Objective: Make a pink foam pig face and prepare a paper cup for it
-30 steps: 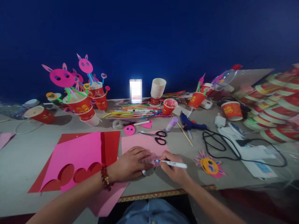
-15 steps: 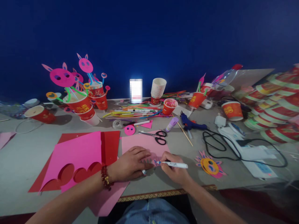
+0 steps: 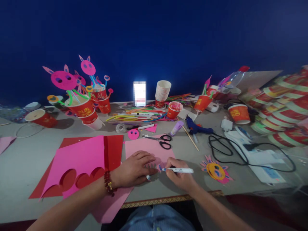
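My right hand [image 3: 180, 178] is closed around a white acrylic marker [image 3: 181, 170]. Its blue tip touches a small pink paper piece [image 3: 159, 167], where a blue mark shows. My left hand [image 3: 134, 168] lies across the lower part of a light pink sheet [image 3: 137, 146], fingers stretched out and fingertips beside that piece. The white end of a marker cap [image 3: 148, 177] pokes out by the left thumb; how it is held is hidden. Just above the hands, black-handled scissors [image 3: 162, 139] rest on the sheet.
On the left lie bright pink paper [image 3: 79, 157] with round cutouts and red paper [image 3: 114, 147]. Behind are pipe cleaners [image 3: 134, 115], a glue stick [image 3: 177, 128] and stacked paper cups [image 3: 163, 91]. A blue glue gun [image 3: 197, 126], its cord and layered paper faces [image 3: 218, 171] are at right.
The marker's tip has shifted slightly downward and right, and more of the blue mark shows. My left hand stays in place.
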Action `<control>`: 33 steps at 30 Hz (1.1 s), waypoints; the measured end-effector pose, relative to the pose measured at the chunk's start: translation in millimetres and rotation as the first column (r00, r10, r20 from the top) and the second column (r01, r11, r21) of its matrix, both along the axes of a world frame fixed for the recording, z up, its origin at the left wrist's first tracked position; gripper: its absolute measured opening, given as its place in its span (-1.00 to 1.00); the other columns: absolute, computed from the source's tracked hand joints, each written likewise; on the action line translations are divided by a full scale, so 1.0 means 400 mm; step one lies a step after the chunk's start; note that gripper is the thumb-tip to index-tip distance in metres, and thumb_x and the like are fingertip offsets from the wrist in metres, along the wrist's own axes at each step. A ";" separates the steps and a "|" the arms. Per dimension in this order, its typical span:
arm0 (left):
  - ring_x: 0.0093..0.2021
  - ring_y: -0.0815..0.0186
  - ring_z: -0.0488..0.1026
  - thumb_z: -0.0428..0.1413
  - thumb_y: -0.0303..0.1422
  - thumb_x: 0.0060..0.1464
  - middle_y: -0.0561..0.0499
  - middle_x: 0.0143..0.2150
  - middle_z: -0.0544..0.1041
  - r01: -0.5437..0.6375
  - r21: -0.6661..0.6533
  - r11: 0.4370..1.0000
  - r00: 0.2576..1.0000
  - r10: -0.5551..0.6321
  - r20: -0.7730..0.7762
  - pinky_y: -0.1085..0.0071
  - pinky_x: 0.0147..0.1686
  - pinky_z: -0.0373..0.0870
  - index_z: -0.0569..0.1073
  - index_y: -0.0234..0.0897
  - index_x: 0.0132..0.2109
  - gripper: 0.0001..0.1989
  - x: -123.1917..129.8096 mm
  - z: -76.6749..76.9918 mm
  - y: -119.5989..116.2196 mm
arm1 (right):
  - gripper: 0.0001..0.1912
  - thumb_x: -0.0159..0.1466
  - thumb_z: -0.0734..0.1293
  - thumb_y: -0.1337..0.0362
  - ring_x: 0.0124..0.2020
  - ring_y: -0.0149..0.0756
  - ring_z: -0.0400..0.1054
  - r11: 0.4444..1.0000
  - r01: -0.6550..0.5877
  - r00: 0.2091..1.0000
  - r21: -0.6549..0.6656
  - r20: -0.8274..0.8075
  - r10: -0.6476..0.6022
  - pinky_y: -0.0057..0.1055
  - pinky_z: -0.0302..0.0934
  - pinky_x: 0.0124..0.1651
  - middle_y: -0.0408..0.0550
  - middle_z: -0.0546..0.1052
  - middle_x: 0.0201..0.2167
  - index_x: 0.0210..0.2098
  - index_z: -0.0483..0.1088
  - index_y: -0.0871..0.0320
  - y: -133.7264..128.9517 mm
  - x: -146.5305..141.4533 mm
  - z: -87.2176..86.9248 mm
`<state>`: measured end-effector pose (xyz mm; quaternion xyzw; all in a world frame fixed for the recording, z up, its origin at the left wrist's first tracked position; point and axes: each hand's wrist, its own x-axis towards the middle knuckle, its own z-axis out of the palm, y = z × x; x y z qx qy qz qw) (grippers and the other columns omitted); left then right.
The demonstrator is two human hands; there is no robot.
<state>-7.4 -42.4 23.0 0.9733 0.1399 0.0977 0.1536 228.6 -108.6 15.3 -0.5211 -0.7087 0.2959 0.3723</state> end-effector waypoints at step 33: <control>0.23 0.07 0.24 0.02 -0.22 0.26 -0.13 0.27 0.32 0.005 0.009 1.000 1.000 -0.005 0.024 0.06 0.24 0.15 0.39 -0.07 0.18 -0.63 -0.002 -0.005 0.001 | -0.84 0.16 0.19 0.38 -0.63 -0.42 0.11 1.000 0.010 1.000 -0.009 -0.013 -0.010 -0.47 -0.02 -0.51 -0.28 0.25 -0.66 -0.54 0.19 0.09 0.001 -0.001 0.000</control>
